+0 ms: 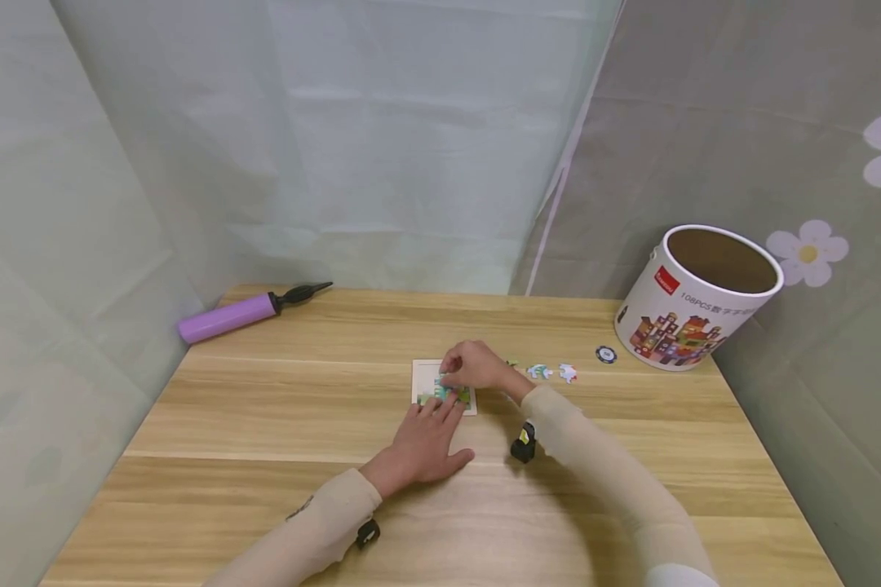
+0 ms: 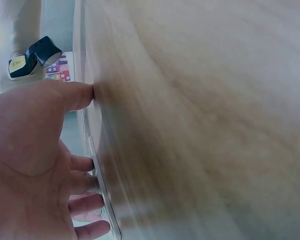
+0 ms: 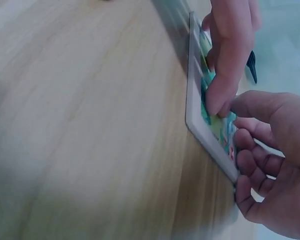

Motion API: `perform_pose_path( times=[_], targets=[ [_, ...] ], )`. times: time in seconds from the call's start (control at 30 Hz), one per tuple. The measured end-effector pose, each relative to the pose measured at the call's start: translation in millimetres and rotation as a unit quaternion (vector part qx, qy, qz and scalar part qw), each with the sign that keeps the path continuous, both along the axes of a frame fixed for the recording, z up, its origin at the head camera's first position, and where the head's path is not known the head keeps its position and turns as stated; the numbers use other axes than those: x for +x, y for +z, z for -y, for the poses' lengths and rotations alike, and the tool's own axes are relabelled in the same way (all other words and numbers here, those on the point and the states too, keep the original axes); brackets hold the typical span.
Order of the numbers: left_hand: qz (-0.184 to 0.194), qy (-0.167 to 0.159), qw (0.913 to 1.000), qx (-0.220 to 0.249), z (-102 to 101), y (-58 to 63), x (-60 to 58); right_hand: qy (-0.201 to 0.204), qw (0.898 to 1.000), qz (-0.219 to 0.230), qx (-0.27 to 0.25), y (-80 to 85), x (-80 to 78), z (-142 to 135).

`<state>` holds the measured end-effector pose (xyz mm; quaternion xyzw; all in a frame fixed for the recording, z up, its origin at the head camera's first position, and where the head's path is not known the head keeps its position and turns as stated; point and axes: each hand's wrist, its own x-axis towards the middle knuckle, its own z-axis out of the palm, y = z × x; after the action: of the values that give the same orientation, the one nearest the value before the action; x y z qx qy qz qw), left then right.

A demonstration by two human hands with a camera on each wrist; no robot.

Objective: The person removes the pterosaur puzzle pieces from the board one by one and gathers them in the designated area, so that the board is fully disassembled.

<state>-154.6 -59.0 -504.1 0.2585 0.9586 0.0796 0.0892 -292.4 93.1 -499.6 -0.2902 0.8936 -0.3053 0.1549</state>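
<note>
A small jigsaw puzzle board (image 1: 425, 373) with a pale frame lies on the table, its green and teal picture partly covered by both hands. My left hand (image 1: 426, 444) comes in from the near side, fingers stretched out and fingertips pressing on the picture; its thumb points off to the right. Over the board's far right part, my right hand (image 1: 473, 365) has curled fingers, with thumb and forefinger pinching at a puzzle piece that they mostly hide. In the right wrist view the right hand (image 3: 275, 160) is right beside the left fingers (image 3: 230, 65), at the board's frame (image 3: 210, 142).
Loose puzzle pieces (image 1: 539, 372) lie right of the board, partly behind the right forearm. Farther right are a round chip (image 1: 605, 355) and a large white bucket (image 1: 693, 314). A purple hand pump (image 1: 227, 318) lies at the back left. Fabric (image 1: 411, 147) hangs behind the table (image 1: 264, 424).
</note>
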Motion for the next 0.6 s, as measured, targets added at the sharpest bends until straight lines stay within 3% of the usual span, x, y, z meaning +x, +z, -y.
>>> perform_pose_path(
  times=[0.17,0.6],
  targets=[
    [0.000,0.002,1.0000,-0.006,-0.5,0.0,-0.8,-0.011,1.000,0.025,0.005,4.7,2.1,2.4],
    [0.006,-0.001,1.0000,0.005,-1.2,3.0,-3.3,-0.011,0.999,0.026,-0.020,-0.8,3.1,0.4]
  ],
)
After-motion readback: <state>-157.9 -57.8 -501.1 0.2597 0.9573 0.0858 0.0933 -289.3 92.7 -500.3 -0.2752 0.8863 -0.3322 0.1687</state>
